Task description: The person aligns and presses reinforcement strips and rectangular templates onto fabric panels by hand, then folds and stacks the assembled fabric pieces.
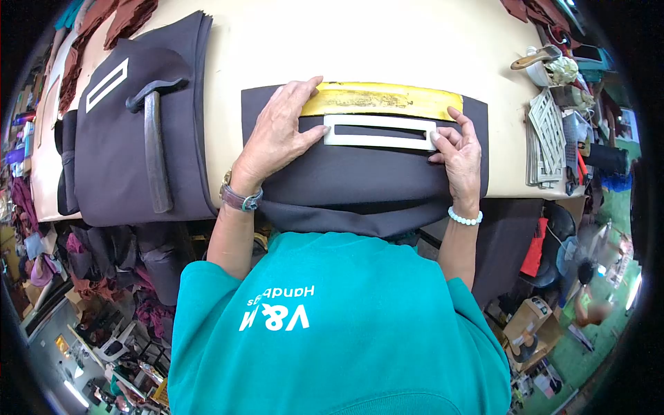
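Observation:
A white rectangular frame with a long slot (380, 144) lies on a dark fabric panel (346, 173). Just beyond its far edge is a curved, stained yellow strip (387, 100). My left hand (280, 131) lies with fingers stretched out over the strip's left end, its thumb touching the frame's left end. At the other end, my right hand (460, 152) grips the frame between thumb and bent fingers, while another finger reaches the strip's right end. The near part of the panel sags in a fold against my body.
To the left, a hammer (155, 138) and another white slotted frame (107, 84) rest on stacked dark panels (104, 166). A brush (536, 58) lies across a white container at right, above stacked white frames (546, 138). A person (588, 308) is at far right.

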Motion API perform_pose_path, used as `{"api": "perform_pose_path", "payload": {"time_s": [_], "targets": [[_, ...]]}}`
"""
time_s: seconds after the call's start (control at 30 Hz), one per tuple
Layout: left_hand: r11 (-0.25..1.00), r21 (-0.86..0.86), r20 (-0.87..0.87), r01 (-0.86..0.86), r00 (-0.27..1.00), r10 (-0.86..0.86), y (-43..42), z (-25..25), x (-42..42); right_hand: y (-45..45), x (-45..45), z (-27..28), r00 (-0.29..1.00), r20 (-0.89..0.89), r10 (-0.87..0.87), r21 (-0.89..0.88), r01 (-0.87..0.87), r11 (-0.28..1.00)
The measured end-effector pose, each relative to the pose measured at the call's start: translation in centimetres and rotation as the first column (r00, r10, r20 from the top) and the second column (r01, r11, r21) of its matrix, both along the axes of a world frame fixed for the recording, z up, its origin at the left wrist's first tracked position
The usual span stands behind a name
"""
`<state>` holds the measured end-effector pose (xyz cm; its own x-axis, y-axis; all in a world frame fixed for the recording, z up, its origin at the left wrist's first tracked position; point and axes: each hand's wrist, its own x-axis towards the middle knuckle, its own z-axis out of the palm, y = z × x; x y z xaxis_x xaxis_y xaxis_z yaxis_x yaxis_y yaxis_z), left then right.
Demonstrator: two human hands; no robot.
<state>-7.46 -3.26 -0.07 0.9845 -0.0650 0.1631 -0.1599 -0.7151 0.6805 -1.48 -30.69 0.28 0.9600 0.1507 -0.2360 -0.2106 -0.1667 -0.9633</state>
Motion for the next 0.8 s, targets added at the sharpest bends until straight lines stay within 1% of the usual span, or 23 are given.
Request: {"api": "perform_pose_path", "payload": {"time_s": [0.13, 0.17, 0.23, 0.27, 0.3, 0.37, 0.43, 0.63, 0.8], "targets": [[1.0, 0.031, 0.004, -0.003, 1.0, 0.003, 0.0, 0.0, 0.0, 0.0, 0.1, -0.3, 1.0, 0.002, -0.003, 0.005, 0.003, 1.0], [1.0, 0.017, -0.005, -0.009, 1.0, 0.009, -0.1, 0.0, 0.0, -0.1, 0.1, -0.2, 1.0, 0.006, -0.011, 0.003, 0.011, 1.0], [1.0, -0.017, -0.018, -0.012, 1.0, 0.012, -0.3, 0.2, -0.1, 0.2, -0.1, 0.2, 0.998, 0.053, -0.039, -0.143, 0.046, 0.989], [1.0, 0.008, -0.027, -0.012, 1.0, 0.013, -0.4, 0.5, -0.1, 0.2, -0.2, 0.4, 0.995, 0.091, -0.035, -0.209, 0.054, 0.976], [1.0, 0.001, -0.03, -0.014, 0.999, 0.014, -0.4, 0.4, -0.1, 0.0, -0.1, -0.1, 0.987, 0.159, -0.031, -0.266, 0.073, 0.961], [1.0, -0.01, -0.038, -0.016, 0.999, 0.016, -0.4, 0.3, 0.0, 0.2, -0.1, 0.0, 0.98, 0.194, -0.051, -0.316, 0.112, 0.942], [1.0, -0.005, -0.032, -0.007, 0.999, 0.007, -0.4, 0.2, 0.0, 0.3, -0.1, -0.1, 0.977, 0.196, -0.081, -0.283, 0.135, 0.95], [1.0, 0.002, -0.066, -0.01, 0.998, 0.01, -0.4, 0.4, 0.0, 1.0, -0.1, -0.3, 0.953, 0.286, -0.101, -0.333, 0.198, 0.922], [1.0, -0.018, -0.01, -0.002, 1.0, 0.002, -0.4, 0.0, 0.0, 1.4, -0.5, 0.0, 0.943, 0.318, -0.094, -0.372, 0.216, 0.903]]}}
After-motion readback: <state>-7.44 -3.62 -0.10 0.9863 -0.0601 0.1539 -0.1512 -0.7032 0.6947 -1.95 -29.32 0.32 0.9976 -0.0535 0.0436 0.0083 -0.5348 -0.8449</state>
